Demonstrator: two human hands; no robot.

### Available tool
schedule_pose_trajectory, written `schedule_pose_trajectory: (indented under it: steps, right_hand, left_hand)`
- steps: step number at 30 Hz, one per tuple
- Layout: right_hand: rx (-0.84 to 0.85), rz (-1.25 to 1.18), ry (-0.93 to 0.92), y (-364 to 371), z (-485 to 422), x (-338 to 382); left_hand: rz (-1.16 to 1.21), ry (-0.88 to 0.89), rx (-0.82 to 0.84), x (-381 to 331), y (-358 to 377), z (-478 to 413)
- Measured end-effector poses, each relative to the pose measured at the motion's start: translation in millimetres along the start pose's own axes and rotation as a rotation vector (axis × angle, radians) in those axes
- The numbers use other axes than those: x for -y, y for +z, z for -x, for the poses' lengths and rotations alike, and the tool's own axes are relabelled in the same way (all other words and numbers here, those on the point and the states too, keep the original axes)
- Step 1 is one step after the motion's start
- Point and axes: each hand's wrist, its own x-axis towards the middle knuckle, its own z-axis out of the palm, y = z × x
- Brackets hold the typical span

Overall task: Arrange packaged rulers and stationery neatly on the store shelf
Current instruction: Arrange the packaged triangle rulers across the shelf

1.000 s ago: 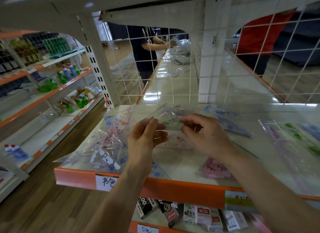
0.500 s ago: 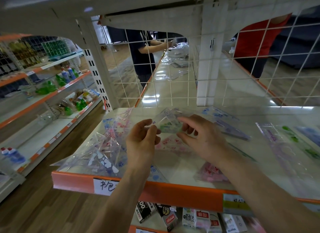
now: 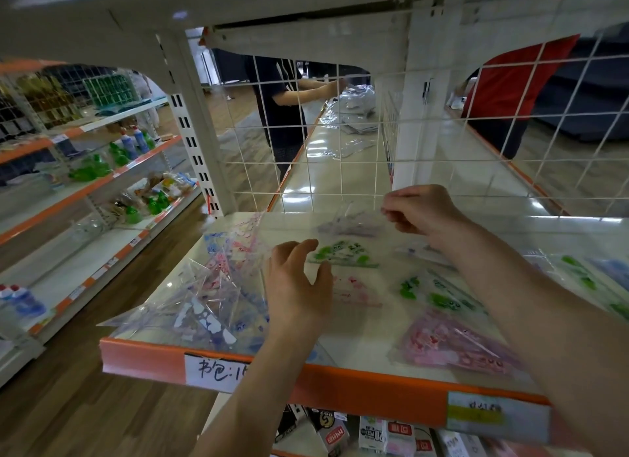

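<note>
At the back of the white store shelf with the orange front strip (image 3: 340, 385), just short of the white wire grid (image 3: 306, 171), found the clear plastic packet with purple print (image 3: 350, 225) raised at its right end. Noted the right hand (image 3: 418, 210) curled, thumb and fingers pinching that end. Judged the long axis as left-right, with the free end toward the left hand (image 3: 296, 279). Noted the left hand lower and nearer the shelf front, fingers spread and relaxed, gripping nothing clearly. Could not confirm fingertip contact with the film. Just beyond its fingertips, saw a flat clear packet with green print (image 3: 343, 254) lying on the shelf. Farther left, recorded a loose heap of clear packaged triangular rulers (image 3: 211, 286). Reckoned the left hand better placed to catch the free end and square the packet down.
</note>
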Motion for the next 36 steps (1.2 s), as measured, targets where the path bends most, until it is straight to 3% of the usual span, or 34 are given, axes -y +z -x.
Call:
schedule_pose_trajectory:
  steps: [5, 8, 14, 17, 21, 25, 31, 36]
  right_hand:
    - [-0.139, 0.096, 0.106, 13.0, -29.1, -1.6]
    - [-0.131, 0.228, 0.156, 18.1, -37.8, -4.5]
    - [-0.070, 0.673, 0.057, 20.1, -39.5, -13.0]
    - [-0.055, 0.780, -0.045, 22.5, -31.7, -9.0]
    - [0.107, 0.729, -0.296, 45.0, 2.3, 12.6]
    - [0.348, 0.645, -0.387, 81.8, 39.3, 22.7]
    - [0.542, 0.707, -0.472, 123.0, 93.8, 25.6]
    - [0.581, 0.917, -0.498, 153.9, 114.3, 15.6]
  left_hand:
    - [-0.122, 0.043, 0.009, -1.8, 2.3, 1.6]
    - [-0.122, 0.031, 0.010, -1.3, 3.0, 1.7]
    - [-0.131, 0.024, 0.015, -6.9, -2.1, 4.3]
    - [-0.116, 0.060, -0.003, -10.2, -1.9, 6.8]
    - [0.068, 0.022, -0.005, -14.9, -16.6, 7.0]
    - [0.061, -0.035, -0.046, -11.4, -54.5, -3.4]
    - [-0.310, -0.255, -0.066, 58.3, -126.4, -31.5]
    - [-0.538, -0.450, 0.215, 83.1, -145.3, -36.8]
